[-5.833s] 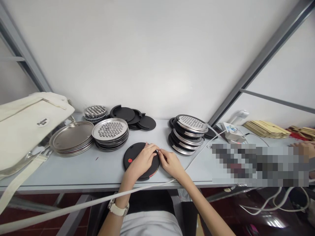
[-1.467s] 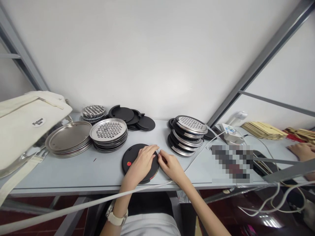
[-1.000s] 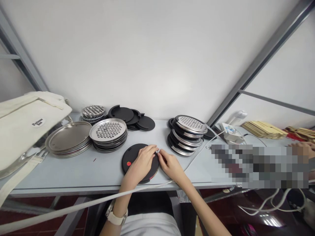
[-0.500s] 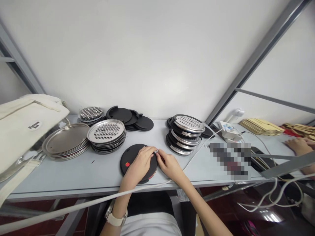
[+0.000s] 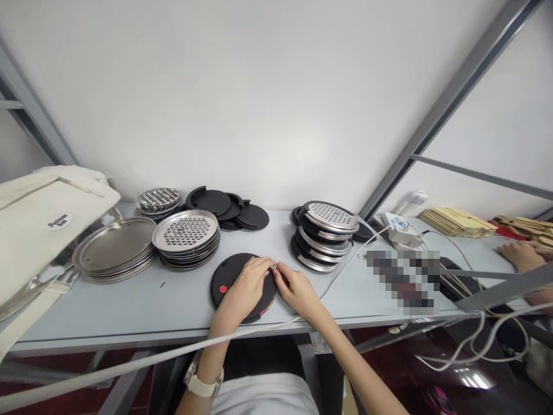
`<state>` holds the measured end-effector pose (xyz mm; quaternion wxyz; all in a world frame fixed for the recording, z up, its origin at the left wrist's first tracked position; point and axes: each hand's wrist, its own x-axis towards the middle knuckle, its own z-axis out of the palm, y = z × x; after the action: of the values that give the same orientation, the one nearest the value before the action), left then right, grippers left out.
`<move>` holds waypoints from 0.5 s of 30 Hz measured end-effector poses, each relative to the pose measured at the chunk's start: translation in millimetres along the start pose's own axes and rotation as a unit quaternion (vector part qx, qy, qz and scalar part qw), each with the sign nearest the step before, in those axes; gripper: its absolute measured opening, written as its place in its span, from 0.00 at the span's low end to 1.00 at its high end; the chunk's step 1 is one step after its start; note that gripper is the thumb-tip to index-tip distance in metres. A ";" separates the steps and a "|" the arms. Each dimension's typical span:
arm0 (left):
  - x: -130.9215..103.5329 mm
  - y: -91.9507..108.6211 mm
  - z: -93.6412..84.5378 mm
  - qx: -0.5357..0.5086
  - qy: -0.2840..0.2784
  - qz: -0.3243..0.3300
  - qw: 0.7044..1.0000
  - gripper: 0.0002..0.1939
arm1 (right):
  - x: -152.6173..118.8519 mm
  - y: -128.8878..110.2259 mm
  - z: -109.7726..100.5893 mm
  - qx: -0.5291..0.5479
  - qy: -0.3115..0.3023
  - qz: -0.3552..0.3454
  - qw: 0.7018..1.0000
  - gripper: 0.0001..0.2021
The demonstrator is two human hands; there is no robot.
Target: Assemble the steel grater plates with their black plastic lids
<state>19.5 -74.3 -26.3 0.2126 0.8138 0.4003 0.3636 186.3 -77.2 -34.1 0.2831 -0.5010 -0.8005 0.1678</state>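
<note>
A round black disc [image 5: 233, 268] with a red-orange dot lies near the table's front edge. My left hand [image 5: 250, 283] rests over its right part, fingers together and reaching to the disc's upper right rim. There my right hand [image 5: 296, 286] meets it, with thumb and forefinger pinched at the rim. Something small and pale shows between the fingertips of both hands, too small to name. Left of the disc stands a stack of perforated metal plates [image 5: 186, 231]. To the right is a pile of black discs and metal grater plates [image 5: 330, 218].
Plain metal plates [image 5: 118, 245] and a cream bag [image 5: 52, 225] are at left. Black lids [image 5: 253, 217] lie at the back. A white cable [image 5: 173, 356] crosses in front of my left wrist. At far right are yellow packets [image 5: 458, 222] and another person's hand [image 5: 522, 253].
</note>
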 end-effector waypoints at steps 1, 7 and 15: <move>0.1 -0.3 0.2 0.000 0.001 0.000 1.000 0.19 | -0.1 0.0 0.1 0.007 0.002 0.003 1.000 0.10; 0.9 1.1 -0.8 -0.012 -0.003 0.000 1.000 0.19 | -0.4 0.0 0.5 0.046 0.003 0.013 0.999 0.07; 1.9 4.5 -2.7 -0.013 -0.008 0.005 1.000 0.19 | 0.5 -0.6 0.1 0.052 0.006 0.011 0.999 0.08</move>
<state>20.5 -75.2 -20.8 0.2250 0.8156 0.3900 0.3633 185.7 -77.1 -33.8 0.3118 -0.4955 -0.7832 0.2095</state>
